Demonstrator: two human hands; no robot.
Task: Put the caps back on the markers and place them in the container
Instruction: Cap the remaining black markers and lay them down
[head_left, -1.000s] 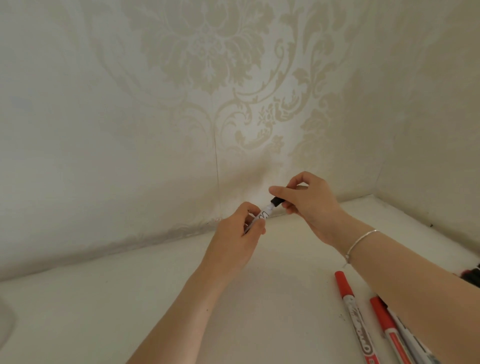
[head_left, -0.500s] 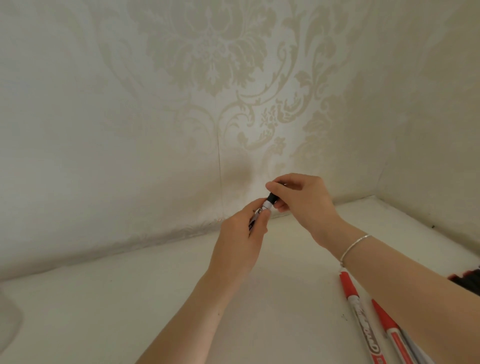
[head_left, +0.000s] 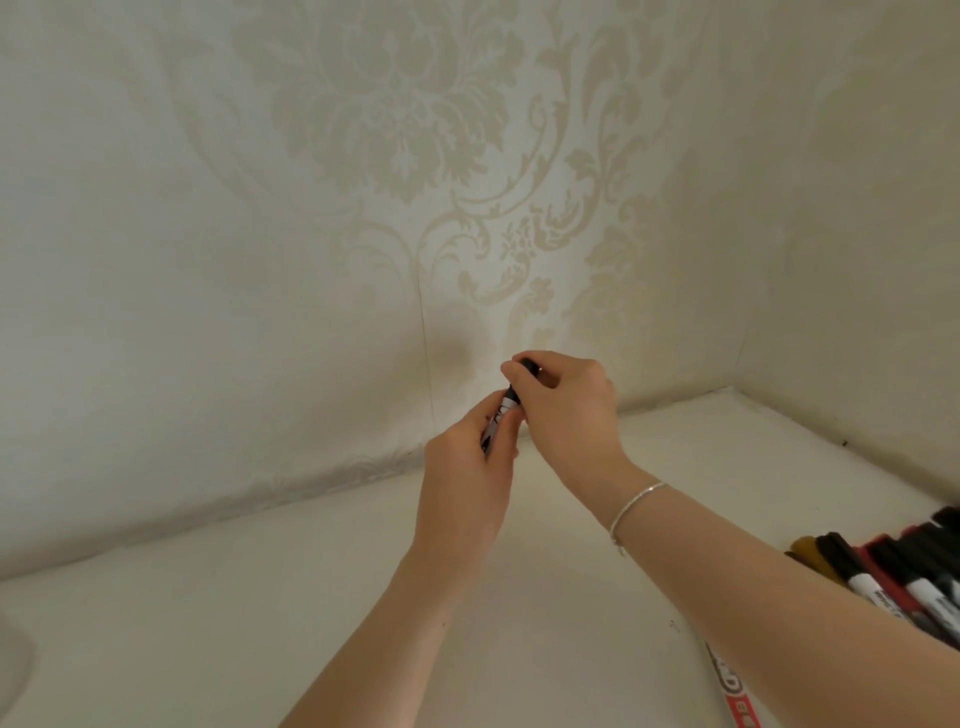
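Capping is under way on one black marker (head_left: 500, 415), held in the air above the back of the worktop (head_left: 545, 597), close to the papered wall (head_left: 311, 260). The left hand (head_left: 467, 467) has its grip wrapped round the marker's white printed barrel, while the right hand (head_left: 563, 400) pinches the black cap (head_left: 522, 376) at the upper end. The cap looks seated or nearly so, though the fingers hide the joint, so I cannot tell whether it has clicked home.

At the right edge of the worktop lies a bundle of markers (head_left: 904, 566) with black caps on, side by side, on something red (head_left: 866, 558) of which little shows; whether that is the container, I cannot tell. Nearer the front right corner a red marker (head_left: 730, 686) lies on the worktop, half hidden under the right forearm, its cap end out of sight.

By my reading, several markers are done, the one in hand needs only placing, and at least the red one remains to be checked and put away.
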